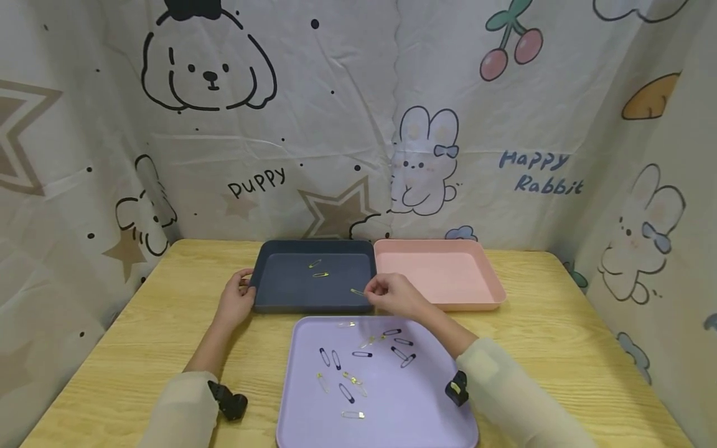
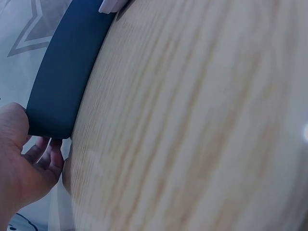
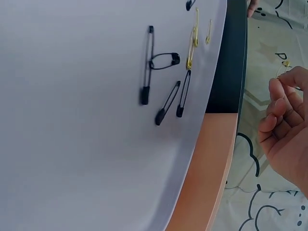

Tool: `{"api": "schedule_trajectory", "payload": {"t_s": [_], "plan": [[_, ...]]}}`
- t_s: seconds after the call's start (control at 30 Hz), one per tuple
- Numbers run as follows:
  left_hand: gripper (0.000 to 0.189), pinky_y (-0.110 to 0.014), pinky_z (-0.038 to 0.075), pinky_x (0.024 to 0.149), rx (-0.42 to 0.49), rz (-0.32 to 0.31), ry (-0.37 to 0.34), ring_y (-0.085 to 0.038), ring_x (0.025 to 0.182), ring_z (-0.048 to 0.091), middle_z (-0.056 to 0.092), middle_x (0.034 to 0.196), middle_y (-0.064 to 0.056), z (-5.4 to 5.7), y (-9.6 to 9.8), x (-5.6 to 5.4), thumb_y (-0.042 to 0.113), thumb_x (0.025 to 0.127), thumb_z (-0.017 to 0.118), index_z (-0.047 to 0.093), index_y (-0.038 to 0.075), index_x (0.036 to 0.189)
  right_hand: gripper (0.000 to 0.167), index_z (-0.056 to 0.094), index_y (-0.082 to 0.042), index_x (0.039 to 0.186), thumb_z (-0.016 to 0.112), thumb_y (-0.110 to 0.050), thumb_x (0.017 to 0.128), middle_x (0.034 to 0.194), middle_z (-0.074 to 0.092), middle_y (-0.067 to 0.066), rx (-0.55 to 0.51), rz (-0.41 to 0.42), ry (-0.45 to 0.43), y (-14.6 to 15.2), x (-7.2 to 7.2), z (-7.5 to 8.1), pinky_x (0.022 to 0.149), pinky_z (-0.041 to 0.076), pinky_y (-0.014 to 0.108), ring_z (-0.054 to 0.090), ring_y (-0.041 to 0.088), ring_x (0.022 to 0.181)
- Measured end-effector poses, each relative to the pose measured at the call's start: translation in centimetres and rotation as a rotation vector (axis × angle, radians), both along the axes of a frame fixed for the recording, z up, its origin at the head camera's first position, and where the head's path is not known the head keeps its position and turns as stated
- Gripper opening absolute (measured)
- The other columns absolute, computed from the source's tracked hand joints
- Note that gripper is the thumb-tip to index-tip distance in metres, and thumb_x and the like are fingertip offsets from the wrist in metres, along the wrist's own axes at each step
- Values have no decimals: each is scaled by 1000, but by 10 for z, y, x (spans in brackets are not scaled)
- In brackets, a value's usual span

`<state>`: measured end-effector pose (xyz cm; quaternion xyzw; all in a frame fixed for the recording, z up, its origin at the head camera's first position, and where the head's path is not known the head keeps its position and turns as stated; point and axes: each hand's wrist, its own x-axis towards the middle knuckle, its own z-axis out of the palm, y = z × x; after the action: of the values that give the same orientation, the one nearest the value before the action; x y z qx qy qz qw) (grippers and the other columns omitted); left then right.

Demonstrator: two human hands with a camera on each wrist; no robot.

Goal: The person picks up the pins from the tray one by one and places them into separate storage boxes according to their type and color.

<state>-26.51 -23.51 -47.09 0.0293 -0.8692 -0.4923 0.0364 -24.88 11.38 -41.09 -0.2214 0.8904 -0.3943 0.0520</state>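
My right hand (image 1: 396, 294) pinches a gold safety pin (image 1: 357, 292) over the right end of the dark blue tray (image 1: 291, 308). In the right wrist view that pin (image 3: 284, 66) stands out from the thumb and forefinger. My left hand (image 1: 236, 300) grips the dark blue tray's left edge; the left wrist view shows the thumb at the rim and curled fingers at the tray's corner. Two gold safety pins (image 1: 320, 274) lie inside this tray. Nearer me, the lilac tray (image 1: 426, 423) bears several black safety pins (image 1: 346, 392) and several gold safety pins (image 1: 353, 415), some overlapping.
A pink tray (image 1: 431, 274) stands right beside the dark blue one, behind my right forearm. All three trays sit on a wooden table (image 1: 140, 354). Printed cloth (image 1: 336, 124) hangs behind the table and along its sides.
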Motion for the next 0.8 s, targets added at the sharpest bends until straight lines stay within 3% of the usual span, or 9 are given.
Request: {"api": "schedule_trajectory", "payload": {"t_s": [0.3,0.53,0.8], "plan": [[44,-23,41,62,-23,3,2,-16,79,46,45,116,-23,1,2,1,3,94,39,35,-2,138,18,67,-4,95,60,-19,89,74,58,1,1,-17,-49,-8,-20,2,58,43,24,52,14,68],[44,-21,41,64,-14,15,2,-18,82,48,46,115,-22,2,3,-1,3,94,40,36,-1,137,14,68,-8,91,61,-20,87,76,59,0,35,-24,-16,-20,-30,3,62,44,24,52,12,69],[44,-23,40,63,-23,14,-3,-16,78,46,45,115,-21,3,3,1,3,94,39,36,-1,138,12,69,-8,87,61,-17,86,74,63,1,78,13,88,-38,-42,5,57,41,20,50,8,63]]}}
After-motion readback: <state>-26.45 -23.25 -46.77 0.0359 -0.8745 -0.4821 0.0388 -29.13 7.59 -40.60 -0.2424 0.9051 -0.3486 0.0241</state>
